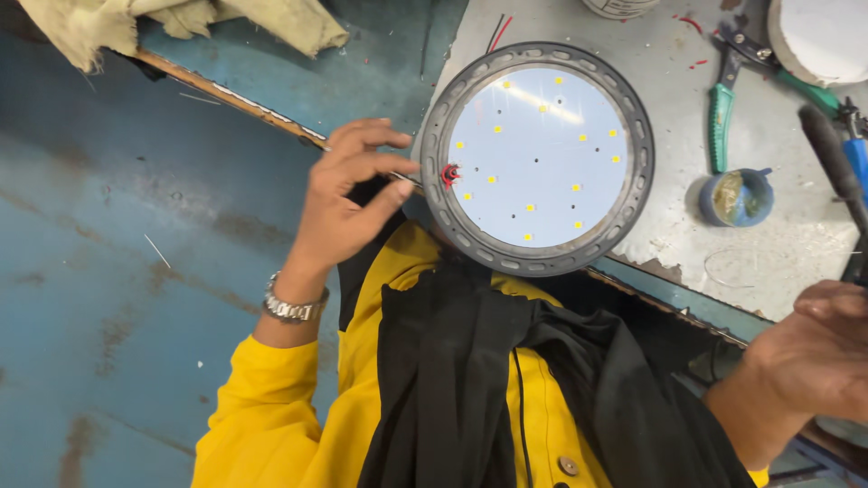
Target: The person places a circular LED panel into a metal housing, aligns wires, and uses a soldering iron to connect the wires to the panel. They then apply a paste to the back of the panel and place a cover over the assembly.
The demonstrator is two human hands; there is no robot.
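Observation:
A round LED lamp (542, 149) with a dark grey ribbed rim and a white board of small yellow LEDs lies at the edge of the grey worktable (687, 239). My left hand (348, 194), with a metal wristwatch, pinches the lamp's left rim between thumb and fingers, close to a small red wire end (449, 173). My right hand (814, 357) at the lower right is closed around a black-handled tool (827, 154) that points up over the table. What the tool's tip looks like is hidden.
Green-handled pliers (721, 113), a small blue pot of paste (737, 197), a white round disc (823, 36) and a blue-handled tool (856, 158) lie on the table's right part. A beige cloth (181, 23) hangs at top left over the blue floor (108, 271).

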